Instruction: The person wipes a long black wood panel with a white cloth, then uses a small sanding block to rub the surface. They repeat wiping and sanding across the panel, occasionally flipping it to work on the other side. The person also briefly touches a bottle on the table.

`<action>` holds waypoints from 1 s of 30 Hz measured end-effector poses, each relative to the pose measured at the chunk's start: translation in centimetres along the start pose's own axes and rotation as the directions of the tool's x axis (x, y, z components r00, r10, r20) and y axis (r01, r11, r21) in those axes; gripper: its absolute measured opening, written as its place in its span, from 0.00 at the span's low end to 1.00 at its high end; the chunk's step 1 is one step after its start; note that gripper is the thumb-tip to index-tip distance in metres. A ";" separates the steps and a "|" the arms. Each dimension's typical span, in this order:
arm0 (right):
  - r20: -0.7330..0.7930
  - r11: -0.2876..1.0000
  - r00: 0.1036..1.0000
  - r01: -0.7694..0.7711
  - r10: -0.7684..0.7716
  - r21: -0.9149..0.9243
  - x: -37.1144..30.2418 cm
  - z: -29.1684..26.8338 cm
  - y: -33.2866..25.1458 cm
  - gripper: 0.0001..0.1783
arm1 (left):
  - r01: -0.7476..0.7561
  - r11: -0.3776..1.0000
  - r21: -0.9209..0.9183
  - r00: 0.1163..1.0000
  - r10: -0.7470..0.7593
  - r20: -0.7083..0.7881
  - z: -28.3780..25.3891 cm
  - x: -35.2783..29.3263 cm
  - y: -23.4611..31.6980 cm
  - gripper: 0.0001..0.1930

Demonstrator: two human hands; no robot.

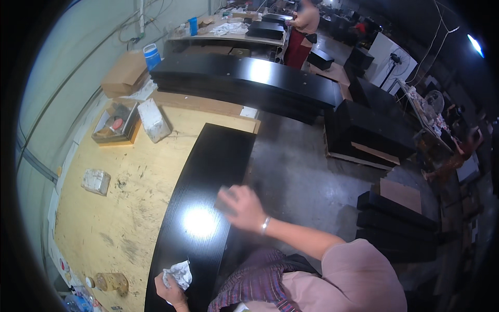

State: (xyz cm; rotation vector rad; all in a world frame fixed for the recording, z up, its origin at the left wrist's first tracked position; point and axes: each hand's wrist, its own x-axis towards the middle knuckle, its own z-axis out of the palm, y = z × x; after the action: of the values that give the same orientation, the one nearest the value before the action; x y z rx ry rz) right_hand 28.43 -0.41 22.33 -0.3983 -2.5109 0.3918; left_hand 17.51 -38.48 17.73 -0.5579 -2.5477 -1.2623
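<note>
A long black board (208, 161) with a glossy surface lies on the pale worktable in front of me. Over its right edge is my right hand (243, 209), blurred by motion, with fingers closed around a small grey-brown pad (223, 202) against the board. The pad's exact kind is too smeared to make out. Near the board's close end my left hand (169, 292) grips a crumpled white cloth (180, 274), resting at the board's left side.
On the worktable (119, 208) are a wrapped block (95, 181), a white block (154, 120), an open box (115, 125) and a yellowish bottle (112, 282). Stacked black boards (244, 78) stand beyond. Another person (303, 31) works at a far table.
</note>
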 end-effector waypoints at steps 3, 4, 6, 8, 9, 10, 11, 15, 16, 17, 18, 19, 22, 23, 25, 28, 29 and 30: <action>0.089 0.897 0.938 0.290 -0.336 0.333 -4.1 1.4 -5.1 0.43 | -0.016 0.999 0.033 1.000 0.015 0.006 0.3 0.2 0.5 0.08; 0.129 0.857 0.897 0.350 -0.423 0.377 -5.6 1.6 -6.6 0.45 | 0.004 1.000 0.013 1.000 -0.004 0.010 0.5 0.2 0.6 0.08; 0.178 0.818 0.870 0.336 -0.459 0.467 -7.0 2.3 -6.8 0.43 | 0.045 0.999 -0.014 0.999 -0.045 0.014 0.3 0.0 0.6 0.07; 0.300 0.897 0.903 0.171 -0.308 0.406 -5.0 1.2 -4.5 0.38 | 0.018 1.000 0.012 1.000 -0.018 0.000 -0.2 -0.4 -0.1 0.06; 0.186 0.931 0.947 0.197 -0.261 0.306 -3.8 1.6 -1.9 0.36 | 0.014 1.000 0.027 1.000 -0.014 0.006 -0.2 -0.2 0.2 0.06; 0.104 0.968 0.979 0.154 -0.176 0.196 -2.4 1.5 0.7 0.36 | 0.006 0.999 0.039 1.000 -0.007 0.014 -0.1 -0.1 0.4 0.06; 0.018 0.995 0.998 0.058 -0.059 0.079 -1.0 0.8 3.3 0.36 | 0.028 0.999 0.024 0.999 -0.029 0.021 -0.2 -0.2 0.1 0.06; -0.100 0.996 0.993 -0.065 0.059 -0.063 2.0 0.2 8.1 0.36 | 0.019 0.998 0.060 1.000 -0.020 0.020 -0.2 0.3 1.1 0.06; -0.069 1.000 0.997 0.022 -0.023 -0.006 1.8 -0.4 6.5 0.36 | 0.015 0.996 0.083 1.000 -0.016 0.016 -0.3 0.2 1.1 0.06; 0.028 0.992 0.996 0.077 -0.080 0.097 1.1 -0.3 4.5 0.35 | 0.007 0.995 0.100 1.000 -0.009 0.015 -0.1 0.2 1.3 0.07; 0.022 0.955 0.973 0.223 -0.231 0.194 0.0 0.4 3.2 0.35 | 0.019 0.994 0.108 1.000 -0.020 0.014 0.1 0.3 1.5 0.07; 0.077 0.928 0.945 0.295 -0.319 0.227 -1.0 0.4 2.2 0.35 | 0.027 0.994 0.104 0.999 -0.029 0.015 0.3 0.2 1.6 0.07; 0.190 0.932 0.928 0.272 -0.320 0.241 -1.5 2.0 3.6 0.42 | 0.025 0.995 0.097 0.999 -0.023 -0.023 0.4 -0.2 0.5 0.07; 0.138 0.963 0.964 0.200 -0.226 0.182 0.0 2.1 5.9 0.40 | 0.036 0.994 0.105 0.999 -0.035 -0.008 0.4 -0.5 -0.2 0.08; 0.054 0.998 0.998 0.035 -0.038 0.049 4.1 1.7 11.1 0.37 | 0.031 0.989 0.142 1.000 -0.030 -0.006 -0.2 -1.1 -1.2 0.08; -0.036 0.968 0.977 -0.211 0.208 -0.135 9.2 0.3 19.6 0.35 | 0.065 0.959 0.275 0.998 -0.069 0.004 0.2 0.8 2.7 0.17; -0.049 0.940 0.956 -0.292 0.288 -0.178 10.8 -0.1 22.3 0.35 | 0.076 0.960 0.270 0.997 -0.081 0.008 0.3 0.8 2.8 0.17; -0.065 0.903 0.929 -0.370 0.365 -0.219 12.0 -0.5 24.3 0.35 | 0.088 0.960 0.265 0.996 -0.094 0.011 0.4 0.8 2.8 0.17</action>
State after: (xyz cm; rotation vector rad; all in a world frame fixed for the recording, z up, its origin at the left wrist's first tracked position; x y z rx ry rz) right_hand 23.86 26.19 19.84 -0.9719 -2.4613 0.2370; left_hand 17.98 -36.42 19.76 -0.4042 -2.7290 -0.9230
